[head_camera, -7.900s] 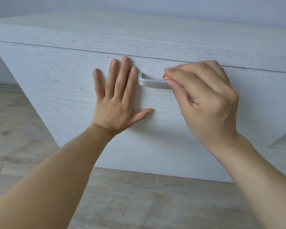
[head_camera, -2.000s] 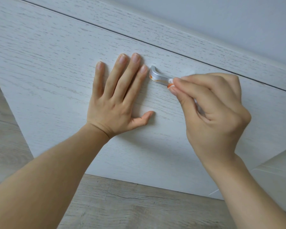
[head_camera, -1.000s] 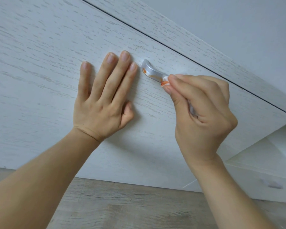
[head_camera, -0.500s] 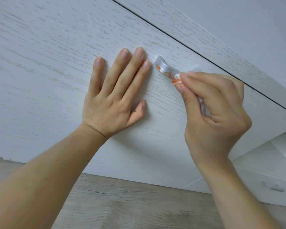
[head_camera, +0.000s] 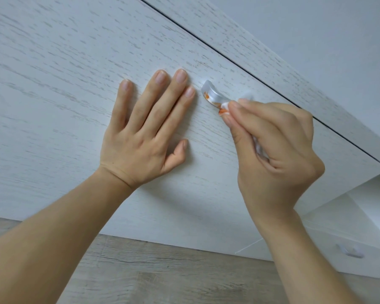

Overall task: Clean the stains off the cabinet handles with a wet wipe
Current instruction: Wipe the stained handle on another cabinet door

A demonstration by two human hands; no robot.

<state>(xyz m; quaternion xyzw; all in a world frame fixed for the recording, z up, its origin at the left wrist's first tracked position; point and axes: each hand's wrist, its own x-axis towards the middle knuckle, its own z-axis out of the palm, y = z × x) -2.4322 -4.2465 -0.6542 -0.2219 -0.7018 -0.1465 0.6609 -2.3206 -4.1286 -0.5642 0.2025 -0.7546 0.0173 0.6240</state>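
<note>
Reaching up from the bottom of the view, both forearms climb toward the white cabinet front (head_camera: pixel 70 69), and nearest the action is the right hand (head_camera: pixel 276 150), fingers curled tight, pinching a wet wipe (head_camera: pixel 225 107) between thumb and forefinger. The wipe's tip, smeared orange, presses onto the silver handle (head_camera: pixel 213 95) right at the hand's fingertips. Just left of that, the left hand (head_camera: pixel 145 132) lies flat and spread on the door, fingers straight, bracing it, its index fingertip just beside the handle's free end without touching it. Now the relation that matters: the handle's long axis runs from that upper-left end down and to the right, disappearing under the right hand, so the exposed, unwiped stretch lies up and left of the wipe. Orange stains (head_camera: pixel 207 98) show on that stretch's lower edge, so the job looks partly done. The right hand is plainly the nearer one; I judge a stroke along the bar toward the left hand is what's called for. Farther off, low at right, another handle (head_camera: pixel 349 252) sits blurred on a second cabinet front.
</note>
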